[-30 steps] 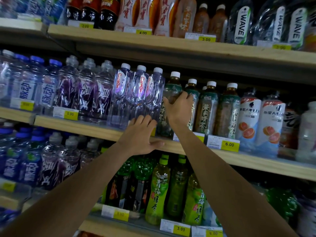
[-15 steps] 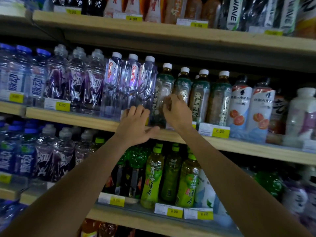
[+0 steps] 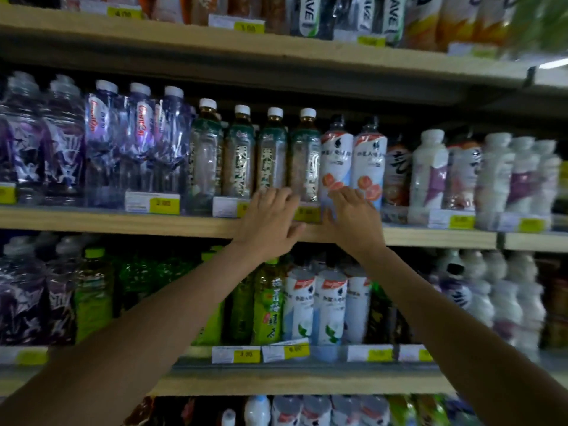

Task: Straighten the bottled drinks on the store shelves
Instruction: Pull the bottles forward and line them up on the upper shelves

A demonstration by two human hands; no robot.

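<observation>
Price-tagged shelf (image 3: 92, 219) holds 4 tea bottles (image 3: 239, 161); left hand (image 3: 270, 219) and right hand (image 3: 356, 224) splayed, gripping nothing.

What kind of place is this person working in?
Most likely a shop's drinks aisle: long wooden shelves packed with rows of bottled drinks, and yellow price tags fixed along the shelf edges.

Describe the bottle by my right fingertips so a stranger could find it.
On the second shelf down, right of the four white-capped tea bottles, stand two grapefruit bottles. It is the left one, by the right hand. Its dark cap and white label with pink slices set it apart from the teas.
</observation>
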